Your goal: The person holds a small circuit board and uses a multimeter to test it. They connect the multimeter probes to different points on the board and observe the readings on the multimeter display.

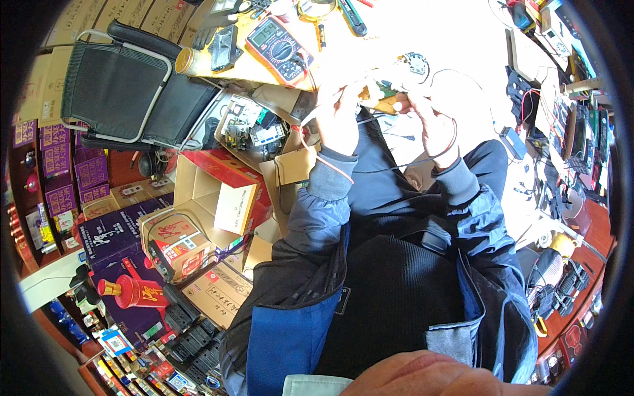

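Near the table edge, my left hand (339,117) and my right hand (428,120) face each other with fingers closed. Glare washes out the fingertips, so what each one pinches cannot be made out. Between them is a small green and yellow piece (379,92), its kind unclear. Just beyond my right fingertips lies a round dark-and-silver part (415,64). A thin reddish lead (335,169) runs across my left wrist, and a dark cable loops by my right wrist. Left of the hands, an orange-red digital multimeter (280,50) lies with its display lit.
On the table's far side lie a teal-and-black cutter (352,18) and a round jar (187,61). At left stand a black mesh chair (119,92), an open carton (205,191) and a box of electronic parts (254,125). Cluttered cables and devices line the right side.
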Demonstrator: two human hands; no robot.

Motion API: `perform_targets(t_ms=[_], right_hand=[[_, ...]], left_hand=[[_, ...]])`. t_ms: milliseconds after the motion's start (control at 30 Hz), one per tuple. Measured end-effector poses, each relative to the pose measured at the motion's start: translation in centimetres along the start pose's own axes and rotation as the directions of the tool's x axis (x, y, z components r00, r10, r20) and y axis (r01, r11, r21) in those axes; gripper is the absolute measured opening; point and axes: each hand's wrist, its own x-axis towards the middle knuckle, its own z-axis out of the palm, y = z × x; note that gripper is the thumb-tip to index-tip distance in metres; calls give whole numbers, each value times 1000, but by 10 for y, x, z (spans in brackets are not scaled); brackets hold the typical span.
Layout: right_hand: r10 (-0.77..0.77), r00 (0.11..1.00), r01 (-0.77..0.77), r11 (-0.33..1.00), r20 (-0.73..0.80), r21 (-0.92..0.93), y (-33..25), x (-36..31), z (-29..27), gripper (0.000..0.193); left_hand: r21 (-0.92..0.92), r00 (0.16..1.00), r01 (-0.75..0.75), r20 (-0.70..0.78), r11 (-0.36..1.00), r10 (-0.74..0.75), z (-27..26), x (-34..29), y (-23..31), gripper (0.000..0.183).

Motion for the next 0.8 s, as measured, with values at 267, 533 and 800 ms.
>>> perform_targets(t_ms=[267,533,800], right_hand=[[17,1000,-17,1000,-6,-9,0,0,1,24],[135,991,-136,977,15,164,-2,0,2,30],[69,997,-75,985,44,157,2,-1,1,46]], left_hand=[[62,998,-58,3,996,58,0,0,2,20],[-38,1000,-28,-7,999,28,1,0,-2,23],[-50,1000,4,1,999,-4,1,0,-3,25]])
